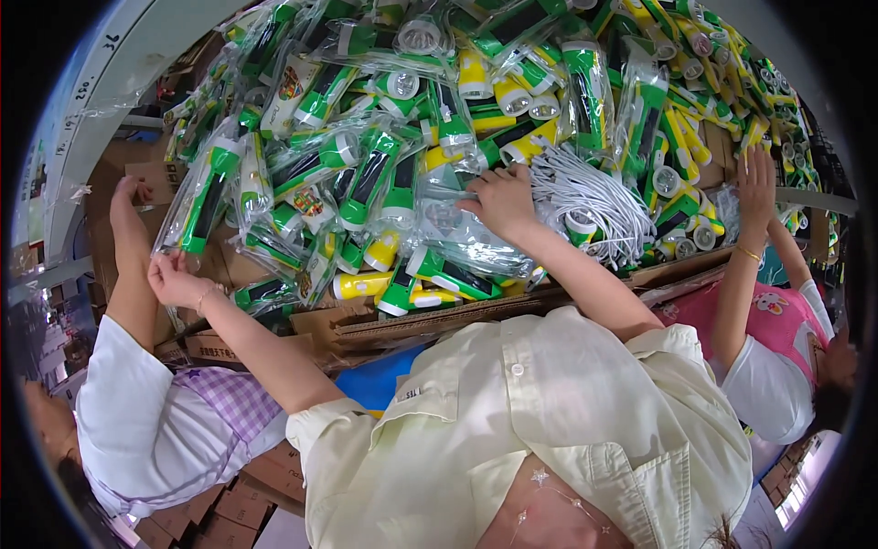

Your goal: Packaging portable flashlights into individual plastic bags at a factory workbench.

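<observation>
Flashlight [210, 195] left of white cables [611, 209]: likely light, bag [187, 198] slippery; grip barrel [208, 209]. Left fingers [165, 264] pinch bag; right hand's [502, 203] grasp unclear.

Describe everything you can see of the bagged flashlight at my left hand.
The flashlight has a glossy green, plastic-looking body with a long dark panel along its handle and a wider head with a pale rim. It lies inside a clear, wrinkled bag, slanted with its head away from you and toward the right. It is at the left edge of the heap. Your left hand pinches the bag's near end, just beyond the handle's tail.
</observation>
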